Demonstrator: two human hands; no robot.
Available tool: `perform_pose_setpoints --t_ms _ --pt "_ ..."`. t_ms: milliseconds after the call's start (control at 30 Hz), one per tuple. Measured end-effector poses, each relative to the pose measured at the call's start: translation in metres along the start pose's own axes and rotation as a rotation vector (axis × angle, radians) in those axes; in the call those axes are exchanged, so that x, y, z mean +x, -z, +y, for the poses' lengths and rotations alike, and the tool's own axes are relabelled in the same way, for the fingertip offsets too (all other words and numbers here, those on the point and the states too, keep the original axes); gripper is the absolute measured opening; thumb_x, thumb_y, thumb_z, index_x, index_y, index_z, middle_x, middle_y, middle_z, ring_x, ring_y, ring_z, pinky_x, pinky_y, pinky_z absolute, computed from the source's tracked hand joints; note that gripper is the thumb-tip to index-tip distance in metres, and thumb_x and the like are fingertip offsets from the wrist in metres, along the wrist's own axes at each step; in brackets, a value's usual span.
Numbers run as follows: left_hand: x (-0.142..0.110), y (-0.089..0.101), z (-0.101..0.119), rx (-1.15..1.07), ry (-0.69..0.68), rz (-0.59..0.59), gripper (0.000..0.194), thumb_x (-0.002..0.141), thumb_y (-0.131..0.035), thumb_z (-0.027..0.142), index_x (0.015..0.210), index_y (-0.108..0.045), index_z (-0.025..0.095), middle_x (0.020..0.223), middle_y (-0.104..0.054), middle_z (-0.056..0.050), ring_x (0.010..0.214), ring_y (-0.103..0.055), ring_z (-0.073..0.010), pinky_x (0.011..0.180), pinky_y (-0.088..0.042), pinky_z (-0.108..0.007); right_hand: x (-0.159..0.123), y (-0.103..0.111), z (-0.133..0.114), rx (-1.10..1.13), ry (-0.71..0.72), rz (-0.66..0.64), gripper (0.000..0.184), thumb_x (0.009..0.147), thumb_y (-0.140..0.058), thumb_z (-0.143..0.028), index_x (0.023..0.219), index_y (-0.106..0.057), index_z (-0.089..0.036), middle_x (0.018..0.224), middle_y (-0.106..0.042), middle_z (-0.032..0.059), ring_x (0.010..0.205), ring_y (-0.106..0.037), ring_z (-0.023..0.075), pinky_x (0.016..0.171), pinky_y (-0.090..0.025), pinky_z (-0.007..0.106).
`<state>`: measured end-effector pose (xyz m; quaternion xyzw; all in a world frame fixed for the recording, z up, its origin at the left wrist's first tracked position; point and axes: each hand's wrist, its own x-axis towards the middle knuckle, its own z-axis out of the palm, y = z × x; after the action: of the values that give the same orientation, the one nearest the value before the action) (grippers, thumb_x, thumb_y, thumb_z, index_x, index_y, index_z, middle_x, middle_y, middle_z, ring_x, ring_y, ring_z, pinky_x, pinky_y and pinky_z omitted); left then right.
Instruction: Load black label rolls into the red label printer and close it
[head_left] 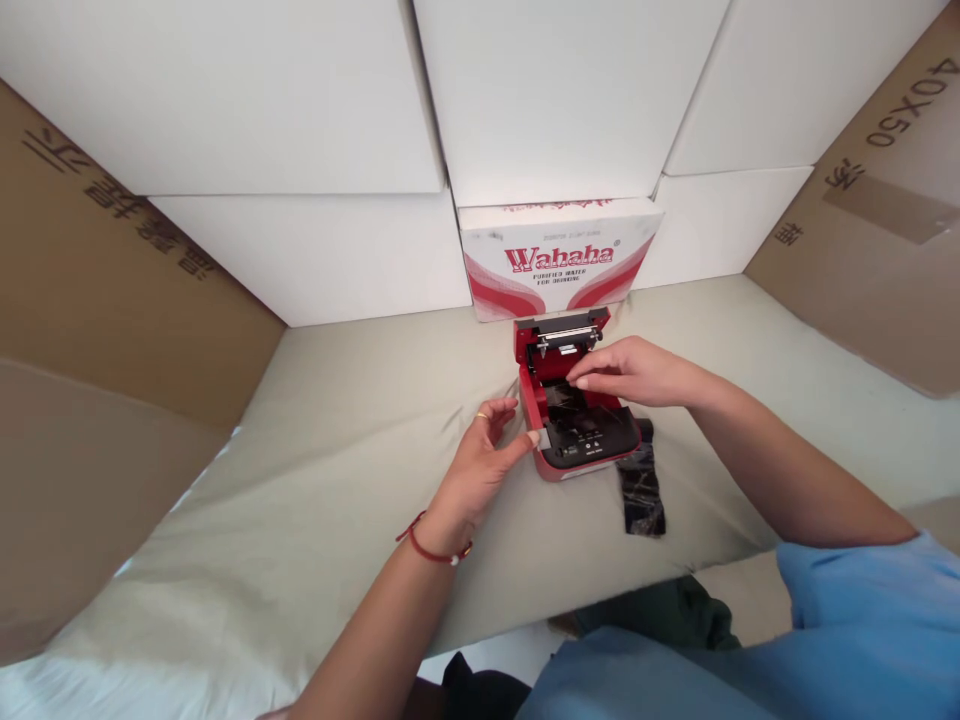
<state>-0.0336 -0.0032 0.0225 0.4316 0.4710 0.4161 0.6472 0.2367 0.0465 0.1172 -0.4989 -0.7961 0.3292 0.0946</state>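
Observation:
A red label printer (pixel 531 412) with a black front panel sits on the cloth, its lid (pixel 562 330) tilted up and back. My left hand (pixel 491 445) holds the printer's left side, thumb on a grey piece (pixel 543 438) at the front corner. The fingers of my right hand (pixel 630 372) reach into the opening from the right, close together. Shiny black film (pixel 564 400) lies inside, just below those fingertips; whether they pinch it is hidden. Beside the printer's front right corner, a roll of black film trails a loose strip (pixel 642 495) on the cloth.
Behind the printer stands a white and red Wahaha water carton (pixel 559 265). White boxes (pixel 322 250) form a wall at the back. Brown cardboard panels flank the left (pixel 112 300) and right (pixel 862 250). Pale green cloth (pixel 345 450) covers the table; its front edge runs near my body.

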Motion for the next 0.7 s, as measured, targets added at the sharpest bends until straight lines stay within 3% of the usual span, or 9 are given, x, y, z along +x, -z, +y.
perform_pose_setpoints --t_ms 100,267,367,500,700 --pt "0.001 0.000 -0.001 0.001 -0.001 0.001 0.065 0.069 -0.103 0.043 0.121 -0.070 0.024 0.143 -0.072 -0.013 0.152 -0.059 -0.0346 0.132 -0.042 -0.052 0.011 -0.011 -0.009 -0.386 -0.074 0.037 0.036 0.105 -0.062 -0.019 0.131 -0.086 -0.025 0.131 -0.088 0.0068 0.117 -0.082 0.0265 0.100 -0.058 0.036" --pt "0.002 0.001 -0.005 0.009 -0.012 0.004 0.062 0.070 -0.102 0.045 0.119 -0.071 0.024 0.140 -0.073 -0.011 0.144 -0.064 -0.0326 0.128 -0.045 -0.050 0.023 -0.023 -0.037 -0.761 -0.154 -0.055 0.034 0.104 -0.069 -0.021 0.135 -0.083 -0.022 0.139 -0.085 0.0143 0.119 -0.083 0.0350 0.085 -0.059 0.037" --pt "0.002 0.002 -0.007 0.025 -0.013 0.011 0.060 0.071 -0.102 0.045 0.119 -0.072 0.024 0.137 -0.073 -0.011 0.140 -0.065 -0.0323 0.127 -0.046 -0.051 0.026 -0.025 -0.048 -0.811 -0.210 -0.088 0.028 0.102 -0.069 -0.018 0.125 -0.085 -0.015 0.130 -0.086 0.0199 0.117 -0.083 0.0365 0.085 -0.060 0.038" --pt "0.001 0.001 -0.004 0.028 -0.013 0.015 0.060 0.070 -0.101 0.042 0.118 -0.070 0.023 0.136 -0.074 -0.011 0.145 -0.064 -0.0340 0.130 -0.044 -0.054 0.028 -0.024 -0.050 -0.804 -0.234 -0.094 0.027 0.102 -0.064 -0.014 0.116 -0.086 -0.014 0.117 -0.088 0.0196 0.115 -0.083 0.0373 0.083 -0.059 0.039" --pt "-0.003 -0.007 0.001 0.040 0.022 0.065 0.059 0.072 -0.097 0.040 0.120 -0.065 0.025 0.144 -0.071 -0.013 0.155 -0.059 -0.0368 0.132 -0.044 -0.057 0.014 -0.027 -0.040 -0.761 -0.250 -0.040 0.027 0.101 -0.069 -0.026 0.120 -0.084 -0.017 0.138 -0.082 0.0167 0.116 -0.082 0.0368 0.073 -0.053 0.038"
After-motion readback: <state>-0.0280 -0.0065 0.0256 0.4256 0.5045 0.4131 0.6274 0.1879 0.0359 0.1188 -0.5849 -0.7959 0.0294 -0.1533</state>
